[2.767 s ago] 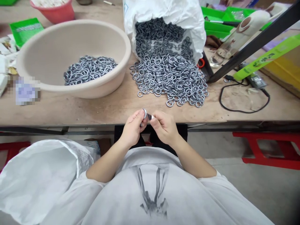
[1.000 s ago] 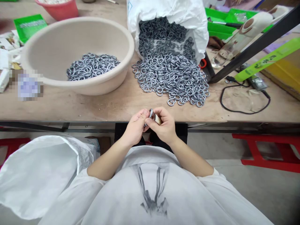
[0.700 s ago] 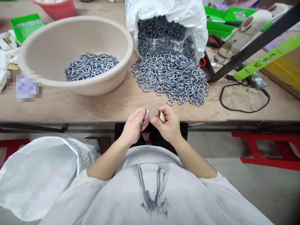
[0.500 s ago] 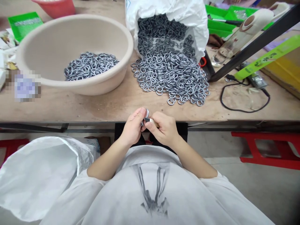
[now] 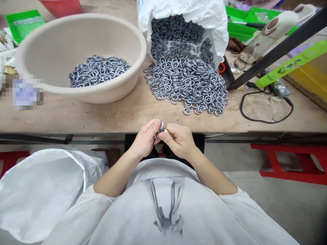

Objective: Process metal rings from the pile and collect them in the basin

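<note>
My left hand [image 5: 146,139] is closed on a grey ring [image 5: 161,124], held between thumb and fingers just off the table's front edge. My right hand [image 5: 180,139] grips a small tool with a dark flat blade [image 5: 160,130]; its handle is mostly covered by my fingers. The blade lies against or very close to the ring; I cannot tell which. Beyond my hands, a heap of grey rings [image 5: 189,81] spills from a white sack [image 5: 214,20]. To the left, a large beige basin [image 5: 109,93] holds more rings [image 5: 99,71].
A dark slanted metal bar [image 5: 276,51] rises at the right, near a black cable [image 5: 263,120] and a clear bottle [image 5: 245,58]. Green trays [image 5: 27,25] stand at the back. An open white sack [image 5: 33,197] is at lower left, a red stool [image 5: 288,163] at right.
The dark blade has turned slightly and shows a narrower face between my hands. Both hands stay in nearly the same place; the view has shifted a little.
</note>
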Action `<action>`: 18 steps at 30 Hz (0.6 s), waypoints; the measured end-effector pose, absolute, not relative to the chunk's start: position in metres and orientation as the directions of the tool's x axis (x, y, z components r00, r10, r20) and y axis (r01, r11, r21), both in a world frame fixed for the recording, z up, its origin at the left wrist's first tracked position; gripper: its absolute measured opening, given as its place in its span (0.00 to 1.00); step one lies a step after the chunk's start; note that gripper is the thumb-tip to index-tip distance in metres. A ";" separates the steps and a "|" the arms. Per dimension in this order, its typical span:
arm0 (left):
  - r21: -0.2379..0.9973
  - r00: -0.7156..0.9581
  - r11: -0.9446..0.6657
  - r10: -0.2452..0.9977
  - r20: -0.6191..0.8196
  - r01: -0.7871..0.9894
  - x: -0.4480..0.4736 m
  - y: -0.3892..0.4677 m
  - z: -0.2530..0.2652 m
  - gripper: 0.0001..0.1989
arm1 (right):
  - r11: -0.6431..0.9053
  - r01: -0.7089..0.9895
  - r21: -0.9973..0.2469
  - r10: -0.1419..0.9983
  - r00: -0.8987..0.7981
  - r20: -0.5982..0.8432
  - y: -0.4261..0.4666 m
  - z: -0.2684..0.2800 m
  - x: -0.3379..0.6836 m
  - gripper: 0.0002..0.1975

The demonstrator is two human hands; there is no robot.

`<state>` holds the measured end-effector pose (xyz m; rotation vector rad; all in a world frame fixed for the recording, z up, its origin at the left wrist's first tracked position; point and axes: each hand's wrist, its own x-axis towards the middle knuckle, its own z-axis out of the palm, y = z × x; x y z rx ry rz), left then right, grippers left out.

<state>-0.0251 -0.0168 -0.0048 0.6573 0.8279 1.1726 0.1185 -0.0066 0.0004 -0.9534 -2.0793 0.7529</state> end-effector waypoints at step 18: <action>0.830 0.063 0.250 0.965 -0.253 -0.498 -0.047 -0.009 -0.007 0.16 | 0.199 0.972 -0.128 0.974 -0.182 0.132 0.123 0.001 0.127 0.13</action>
